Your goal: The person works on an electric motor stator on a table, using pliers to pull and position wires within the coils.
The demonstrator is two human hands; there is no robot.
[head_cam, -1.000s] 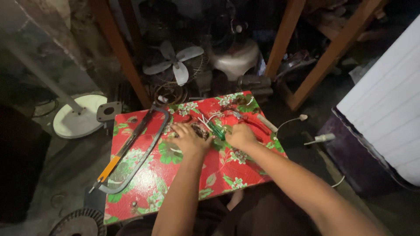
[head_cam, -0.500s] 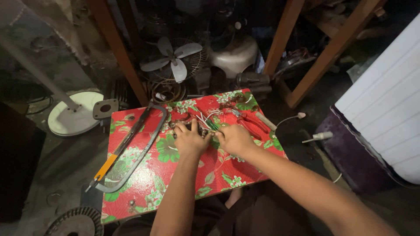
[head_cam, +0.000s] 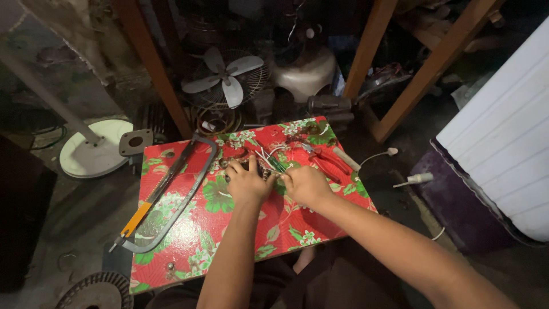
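While both hands meet at the frame's centre, the left hand [head_cam: 247,183] and right hand [head_cam: 306,184] each pinch one small part with wires [head_cam: 269,163], which lies between them on one red flowered table [head_cam: 229,240]. One hacksaw [head_cam: 166,197] lies at left; one pair of red pliers [head_cam: 326,160] sits right of the wires. One fan [head_cam: 226,74] stands above.

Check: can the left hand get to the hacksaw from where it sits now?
Probably yes. The hacksaw lies in the open on the red floral table, to the left of the left hand, with nothing between them; the hand would first have to leave the small part and wires.
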